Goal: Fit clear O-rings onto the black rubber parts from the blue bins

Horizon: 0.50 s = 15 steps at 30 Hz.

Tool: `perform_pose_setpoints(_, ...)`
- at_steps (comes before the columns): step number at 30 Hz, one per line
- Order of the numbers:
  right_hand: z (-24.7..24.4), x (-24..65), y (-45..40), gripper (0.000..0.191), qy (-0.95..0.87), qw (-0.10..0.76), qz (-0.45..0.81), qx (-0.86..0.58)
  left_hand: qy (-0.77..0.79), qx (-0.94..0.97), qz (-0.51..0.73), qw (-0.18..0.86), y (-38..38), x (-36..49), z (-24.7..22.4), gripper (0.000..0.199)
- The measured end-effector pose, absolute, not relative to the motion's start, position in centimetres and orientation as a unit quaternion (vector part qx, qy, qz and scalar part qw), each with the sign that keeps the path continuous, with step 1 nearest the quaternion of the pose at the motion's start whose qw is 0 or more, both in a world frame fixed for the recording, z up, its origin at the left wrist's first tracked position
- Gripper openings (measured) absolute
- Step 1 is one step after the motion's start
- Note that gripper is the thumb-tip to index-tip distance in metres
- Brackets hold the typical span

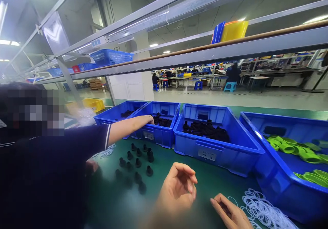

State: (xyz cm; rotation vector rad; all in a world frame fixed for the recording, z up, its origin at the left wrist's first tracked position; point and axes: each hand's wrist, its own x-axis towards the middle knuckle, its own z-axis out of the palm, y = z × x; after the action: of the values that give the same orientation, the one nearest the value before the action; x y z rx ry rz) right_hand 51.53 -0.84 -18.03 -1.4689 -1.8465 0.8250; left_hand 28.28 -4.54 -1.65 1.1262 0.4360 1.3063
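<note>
My left hand (178, 188) hovers over the green counter (205, 181), grip loosely curled, holding nothing I can see. My right hand (230, 213) lies low with its grip spread, just beside the pile of white rings (263, 210). Black rubber parts (135, 164) stand to the left. A co-worker's arm (128, 124) reaches into a blue bin (160, 126).

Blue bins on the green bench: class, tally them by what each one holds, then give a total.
Blue bins of black parts: 3
Blue bins of green rings: 1
Total: 4 blue bins on the green bench
</note>
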Motion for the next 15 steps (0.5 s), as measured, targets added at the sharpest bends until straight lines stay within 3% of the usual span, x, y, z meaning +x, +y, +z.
perform_pose_setpoints(5, -16.7, 50.7, -1.6, 0.052, -0.672, 0.342, 0.384, -0.533, 0.186, 0.502, 0.561, 0.631, -4.0, 28.7, -3.7, 0.042)
perform_pose_setpoints(9, -10.9, 51.8, -3.1, 0.051, -0.655, 0.380, 0.401, -0.515, 0.225, 0.521, 0.529, 0.631, -2.3, 31.1, -8.3, 0.036)
perform_pose_setpoints(12, -4.5, 55.1, -3.1, 0.047, -0.673, 0.390, 0.313, -0.544, 0.271, 0.616, 0.457, 0.581, -0.4, 32.1, -9.7, 0.027)
perform_pose_setpoints(15, 0.9, 60.9, -0.7, 0.041, -0.715, 0.341, 0.143, -0.593, 0.243, 0.721, 0.346, 0.548, 4.4, 30.0, -7.0, 0.026)
